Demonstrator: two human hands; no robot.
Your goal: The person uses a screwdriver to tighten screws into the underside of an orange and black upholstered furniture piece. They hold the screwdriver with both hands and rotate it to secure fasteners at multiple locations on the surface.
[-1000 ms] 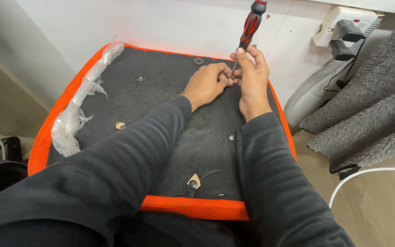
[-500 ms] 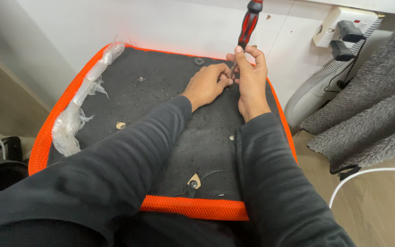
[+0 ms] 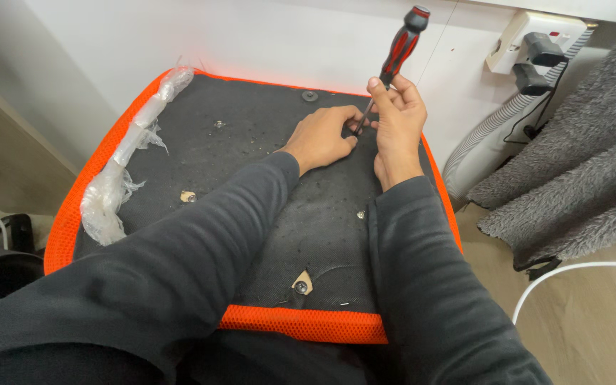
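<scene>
A screwdriver [image 3: 402, 44] with a red and black handle stands nearly upright over the black underside of a seat cushion [image 3: 251, 164] with an orange mesh rim. My right hand [image 3: 396, 121] grips its shaft just below the handle. My left hand [image 3: 322, 135] rests on the black fabric beside it, fingers pinched around the screwdriver's tip. What sits under the tip is hidden by the fingers.
Crumpled clear plastic wrap [image 3: 119, 171] lies along the cushion's left rim. Small screws and holes [image 3: 301, 285] dot the fabric. A wall socket with a plug [image 3: 532, 46], a ribbed grey hose [image 3: 493, 128], a grey fluffy blanket [image 3: 579, 164] and a white cable [image 3: 579, 274] are to the right.
Both hands and the screwdriver stay in the same place; the handle has tilted only slightly.
</scene>
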